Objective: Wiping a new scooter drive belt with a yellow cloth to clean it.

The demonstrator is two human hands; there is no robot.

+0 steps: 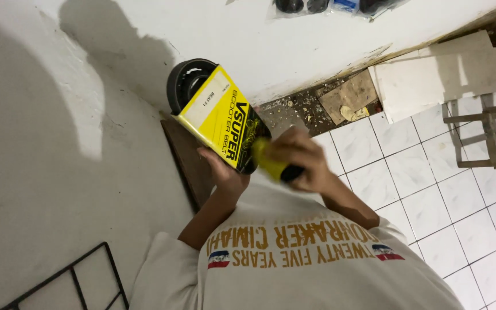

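Observation:
My left hand [224, 171] grips the lower edge of a yellow and black cardboard sleeve [220, 116] that wraps a black rubber belt [183, 82]; the belt's loop sticks out at the top. My right hand [301, 156] is closed round a tool with a yellow and black handle [273, 165], held against the lower right end of the sleeve. The tool's tip is hidden. Both hands are in front of my chest, above my pale printed shirt [294, 252].
A white wall [47, 143] fills the left. A dark wooden board [188, 161] leans at its base. A black wire rack [70, 281] shows at the lower left. White floor tiles [431, 189], debris and a wooden stool frame [483, 135] lie right.

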